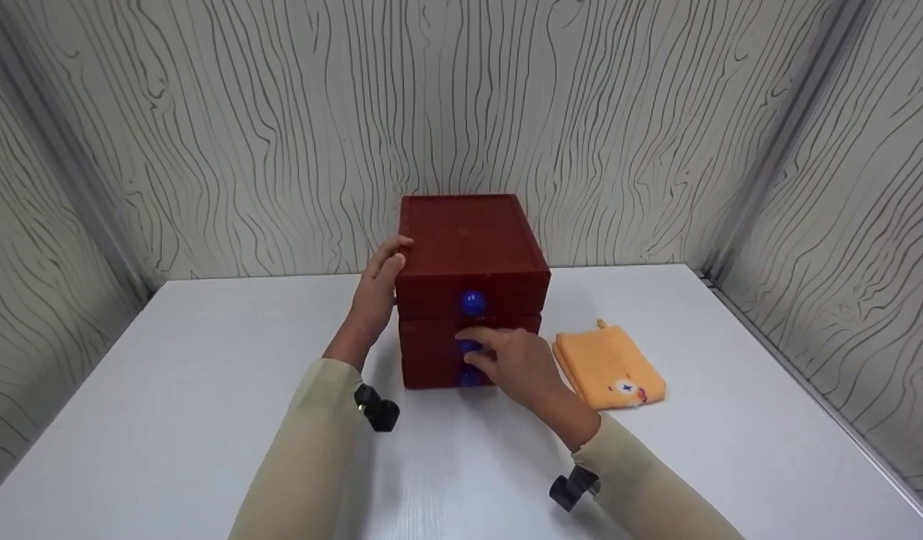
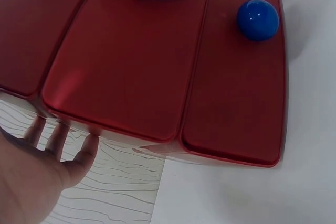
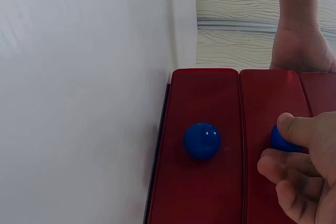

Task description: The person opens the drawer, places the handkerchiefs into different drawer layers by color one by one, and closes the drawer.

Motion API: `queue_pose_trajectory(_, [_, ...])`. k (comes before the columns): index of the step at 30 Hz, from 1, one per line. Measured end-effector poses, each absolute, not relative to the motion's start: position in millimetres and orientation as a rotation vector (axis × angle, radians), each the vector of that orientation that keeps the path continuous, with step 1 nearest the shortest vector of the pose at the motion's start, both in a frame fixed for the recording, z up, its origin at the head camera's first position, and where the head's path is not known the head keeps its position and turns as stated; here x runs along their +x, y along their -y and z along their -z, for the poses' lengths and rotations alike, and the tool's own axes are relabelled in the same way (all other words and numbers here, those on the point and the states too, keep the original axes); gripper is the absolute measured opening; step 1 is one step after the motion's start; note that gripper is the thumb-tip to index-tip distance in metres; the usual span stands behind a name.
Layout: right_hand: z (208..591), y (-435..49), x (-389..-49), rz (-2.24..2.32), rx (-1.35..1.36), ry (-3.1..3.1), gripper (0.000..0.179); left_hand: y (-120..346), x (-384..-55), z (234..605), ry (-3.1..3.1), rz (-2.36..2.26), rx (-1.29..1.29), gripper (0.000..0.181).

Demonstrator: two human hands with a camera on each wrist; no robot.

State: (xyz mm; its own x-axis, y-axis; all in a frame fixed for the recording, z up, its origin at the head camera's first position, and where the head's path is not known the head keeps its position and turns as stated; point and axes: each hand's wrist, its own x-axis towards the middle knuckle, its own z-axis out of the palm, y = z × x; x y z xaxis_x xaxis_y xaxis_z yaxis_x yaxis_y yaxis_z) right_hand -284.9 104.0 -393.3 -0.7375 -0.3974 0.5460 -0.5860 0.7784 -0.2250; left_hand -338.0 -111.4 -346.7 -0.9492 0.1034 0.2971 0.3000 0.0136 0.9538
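Note:
A dark red box of three stacked drawers (image 1: pixel 465 232) stands on the white table, with a round blue knob on each front. My left hand (image 1: pixel 377 289) rests against the box's left side, its fingers (image 2: pixel 84 153) extended along the wall in the left wrist view. With thumb and fingers, my right hand (image 1: pixel 517 364) pinches the middle drawer's knob (image 3: pixel 283 141). The top knob (image 1: pixel 472 303) sits just above that hand, and the bottom knob (image 3: pixel 202 141) just below it. All the drawer fronts appear flush.
A folded orange cloth (image 1: pixel 609 367) with a small face on it lies right of the box. The white table (image 1: pixel 229 390) extends to both sides. Wood-grain patterned panels (image 1: pixel 461 97) enclose the back and sides.

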Motion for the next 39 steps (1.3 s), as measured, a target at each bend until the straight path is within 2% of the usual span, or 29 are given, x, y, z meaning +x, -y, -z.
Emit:
queue_pose_trajectory(11, [390,-100,-284,-0.459,0.708,2.532,0.025,111,-320,327,2.201,2.087,-0.370,0.034])
queue_pose_trajectory(26, [394,-102,-265,-0.581,0.850,2.507,0.014,112,-320,322,2.218,2.068,-0.355,0.033])
queue_pose_trajectory(39, [410,-112,-268,-0.589,0.806,2.813,0.029,112,-319,324,2.220,2.058,-0.377,0.034])
